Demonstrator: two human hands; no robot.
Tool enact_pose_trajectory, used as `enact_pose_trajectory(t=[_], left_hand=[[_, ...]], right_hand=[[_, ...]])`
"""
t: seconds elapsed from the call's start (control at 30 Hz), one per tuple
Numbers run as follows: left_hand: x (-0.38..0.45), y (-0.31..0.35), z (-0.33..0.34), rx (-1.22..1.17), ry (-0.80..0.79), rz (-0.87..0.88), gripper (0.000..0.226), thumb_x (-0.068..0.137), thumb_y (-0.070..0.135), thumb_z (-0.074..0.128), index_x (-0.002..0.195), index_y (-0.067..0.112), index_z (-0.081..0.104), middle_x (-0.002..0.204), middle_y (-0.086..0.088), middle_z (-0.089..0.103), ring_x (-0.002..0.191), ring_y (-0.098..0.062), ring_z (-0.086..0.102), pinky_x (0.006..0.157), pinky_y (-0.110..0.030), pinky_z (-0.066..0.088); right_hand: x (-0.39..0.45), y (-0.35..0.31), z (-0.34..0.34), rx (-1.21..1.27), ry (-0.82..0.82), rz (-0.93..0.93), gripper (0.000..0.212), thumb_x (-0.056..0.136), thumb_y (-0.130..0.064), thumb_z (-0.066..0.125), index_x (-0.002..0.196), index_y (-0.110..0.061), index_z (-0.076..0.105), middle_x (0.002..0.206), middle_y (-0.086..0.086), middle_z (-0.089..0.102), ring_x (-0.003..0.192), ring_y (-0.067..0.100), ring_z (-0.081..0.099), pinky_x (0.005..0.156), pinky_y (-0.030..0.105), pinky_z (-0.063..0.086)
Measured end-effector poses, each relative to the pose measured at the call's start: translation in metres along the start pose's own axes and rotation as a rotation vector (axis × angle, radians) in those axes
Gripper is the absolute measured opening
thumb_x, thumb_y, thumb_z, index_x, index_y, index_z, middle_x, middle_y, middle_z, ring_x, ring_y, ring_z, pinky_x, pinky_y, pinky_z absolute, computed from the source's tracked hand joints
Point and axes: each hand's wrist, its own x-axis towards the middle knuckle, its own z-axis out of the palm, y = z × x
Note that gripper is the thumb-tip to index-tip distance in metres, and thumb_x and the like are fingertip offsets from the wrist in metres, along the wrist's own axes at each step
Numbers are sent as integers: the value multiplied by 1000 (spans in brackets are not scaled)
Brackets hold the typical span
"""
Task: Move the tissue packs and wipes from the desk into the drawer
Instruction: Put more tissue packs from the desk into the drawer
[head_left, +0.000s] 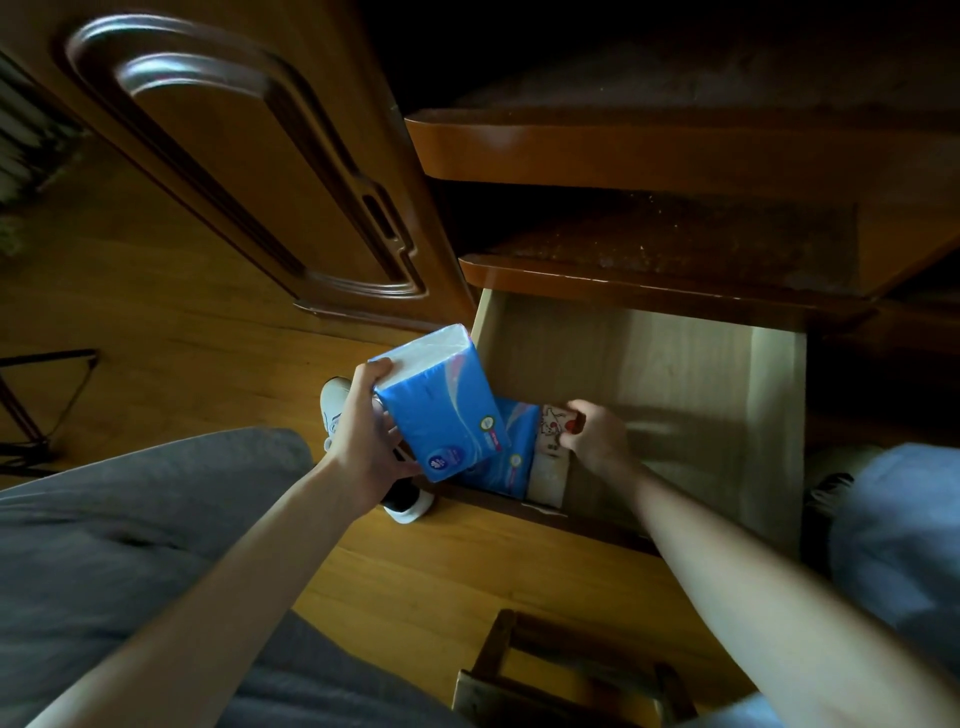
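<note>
A wooden drawer (774, 415) stands pulled out at floor level under the desk shelves. My left hand (363, 431) grips a blue tissue pack (441, 400), held tilted over the drawer's left front corner. A second blue tissue pack (511, 452) stands on edge inside the drawer at its left side. Beside it stands a white wipes pack (550, 447) with a red cartoon print, and my right hand (597, 434) is closed on its top edge inside the drawer.
Two dark desk shelves (649, 150) overhang the drawer's back. A carved cabinet door (249, 171) stands to the left. My shoe (410, 506) rests on the wooden floor by the drawer's left corner. A small wooden stool (561, 675) sits at the bottom.
</note>
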Motion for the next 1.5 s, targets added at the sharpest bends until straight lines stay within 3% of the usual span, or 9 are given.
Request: enact_pose_trajectory(t=[0.33, 0.43, 0.57, 0.8, 1.0, 1.17, 1.23, 1.37, 1.5], left_hand=[[-1, 1, 22, 90, 3, -38, 50, 86, 65, 58, 117, 27, 61, 129, -11, 61, 121, -30, 57, 92, -61, 51], [3, -2, 28, 82, -50, -115, 67, 86, 73, 51, 132, 24, 59, 135, -12, 58, 121, -32, 58, 86, -59, 54], [2, -10, 44, 166, -249, -117, 76, 84, 84, 44, 130, 26, 61, 122, -11, 72, 105, -28, 74, 78, -55, 60], [3, -19, 75, 606, -81, 200, 35, 98, 50, 57, 124, 27, 60, 127, -2, 66, 110, -13, 64, 92, -40, 57], [19, -20, 72, 649, 39, 288, 24, 100, 25, 60, 123, 20, 64, 120, -4, 64, 110, -16, 61, 94, -33, 53], [27, -30, 58, 754, 17, 309, 26, 100, 22, 57, 125, 16, 66, 119, -3, 65, 102, -11, 61, 70, -17, 47], [30, -31, 53, 778, 15, 313, 29, 100, 21, 57, 127, 14, 65, 123, -3, 65, 110, -15, 61, 72, -17, 47], [39, -34, 42, 875, 18, 331, 23, 99, 22, 58, 120, 20, 67, 120, 2, 65, 116, -14, 57, 90, -23, 45], [49, -43, 36, 921, 7, 302, 26, 98, 26, 59, 122, 19, 67, 121, 0, 66, 116, -16, 58, 96, -29, 47]], right_hand=[[-13, -12, -29, 241, 114, -21, 50, 98, -34, 65, 144, -20, 52, 145, 7, 58, 123, 21, 59, 97, 36, 48], [-30, -39, -47, 547, -178, -132, 56, 96, -60, 56, 140, -26, 55, 137, 1, 64, 115, 12, 64, 102, 39, 52], [-54, -71, -58, 748, -542, -148, 60, 82, -71, 67, 123, -27, 65, 112, -2, 77, 104, 17, 75, 79, 28, 60], [-62, -33, -94, 849, -98, -126, 51, 73, -51, 83, 115, -37, 59, 105, -8, 78, 90, 8, 77, 64, 20, 59], [-65, 55, -108, 680, 115, 232, 57, 83, -43, 81, 127, -13, 60, 120, 10, 71, 98, 23, 71, 86, 41, 57], [-74, 63, -67, 565, -73, 376, 59, 86, -48, 77, 127, -7, 61, 105, 10, 77, 91, 23, 75, 73, 35, 57], [-71, 57, -59, 541, -92, 347, 54, 87, -46, 77, 123, -8, 64, 101, 8, 78, 88, 20, 76, 69, 33, 57], [-62, 55, -60, 389, -161, 341, 52, 89, -40, 77, 126, -8, 60, 113, 11, 72, 99, 25, 71, 93, 44, 56], [-54, 50, -65, 306, -253, 359, 46, 93, -38, 73, 128, -10, 63, 106, 5, 70, 90, 20, 67, 83, 37, 51]])
